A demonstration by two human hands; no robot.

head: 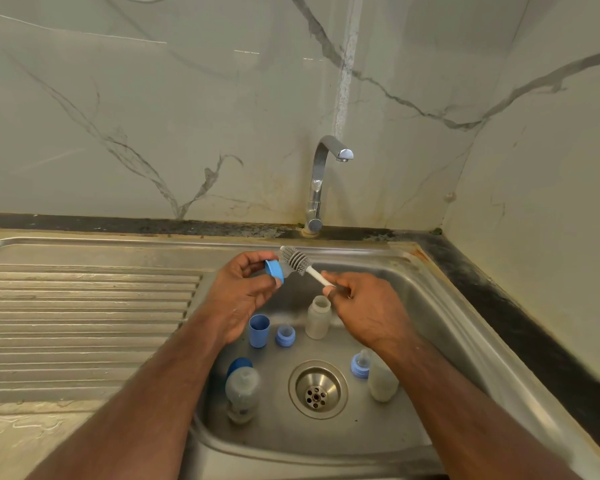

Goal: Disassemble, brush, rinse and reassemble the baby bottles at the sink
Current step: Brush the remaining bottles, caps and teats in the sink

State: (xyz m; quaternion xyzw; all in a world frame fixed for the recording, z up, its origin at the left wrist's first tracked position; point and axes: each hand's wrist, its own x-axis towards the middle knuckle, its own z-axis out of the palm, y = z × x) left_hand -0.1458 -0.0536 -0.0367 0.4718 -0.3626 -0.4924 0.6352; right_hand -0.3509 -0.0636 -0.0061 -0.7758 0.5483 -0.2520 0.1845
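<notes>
left hand (243, 292) is pinching a blue collar with its nipple (275, 270) between thumb and fingers, holding it over the back edge of the sink basin (430, 306). right hand (368, 310) is gripping the white handle of the bottle brush (297, 260), fingers curled round it, grey bristle head touching the nipple side of the collar. an open bottle (318, 317) is standing upright on the basin floor toward the back, below the right hand. a blue cap (259, 330) is standing just left of it with a second collar and nipple (285, 335) between them. a bottle with a blue cap behind it (242, 389) is sitting near the basin's left wall, left of the drain (317, 389). a third collar (360, 364) is touching another bottle (381, 381) right of the drain, partly hidden by the right forearm. tap (321, 181) is standing at the back edge, no water showing. ribbed drainboard (84, 317) is lying left of the basin.
</notes>
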